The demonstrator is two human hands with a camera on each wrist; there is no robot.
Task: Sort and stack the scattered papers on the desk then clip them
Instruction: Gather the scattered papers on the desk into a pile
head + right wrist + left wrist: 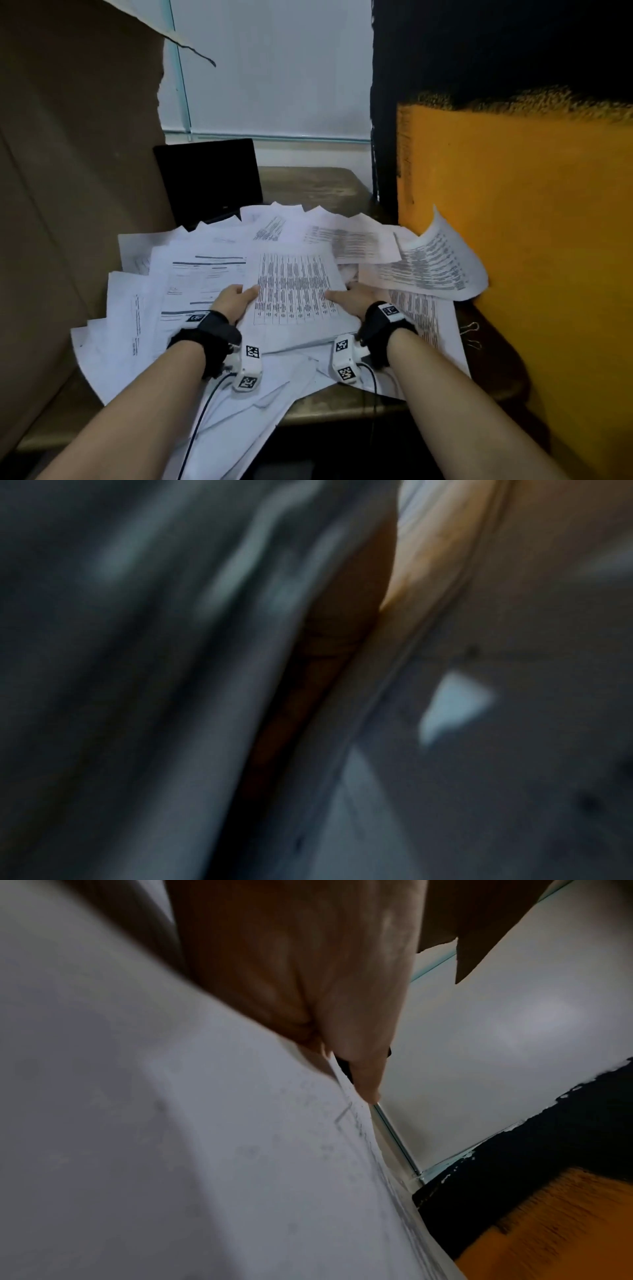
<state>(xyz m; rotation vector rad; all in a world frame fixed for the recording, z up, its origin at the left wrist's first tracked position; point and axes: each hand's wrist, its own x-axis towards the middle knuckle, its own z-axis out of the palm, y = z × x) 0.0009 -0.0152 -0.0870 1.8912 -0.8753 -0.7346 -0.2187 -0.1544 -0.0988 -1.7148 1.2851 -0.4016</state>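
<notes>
Left hand [236, 298] and right hand [356, 296] pinch opposite edges of the white printed table sheet [296, 291], thumbs on top, probably to square it above the scattered white papers [191, 274] covering the brown desk [308, 186].

Seen from the left wrist, the left hand [308, 969] comes down from the top, its thumb [363, 1069] pressed on the edge of a white printed sheet [205, 1150] that fills the lower left. Behind are a pale wall [514, 1042], torn brown cardboard [479, 920], and a black-and-orange surface [548, 1218].
</notes>
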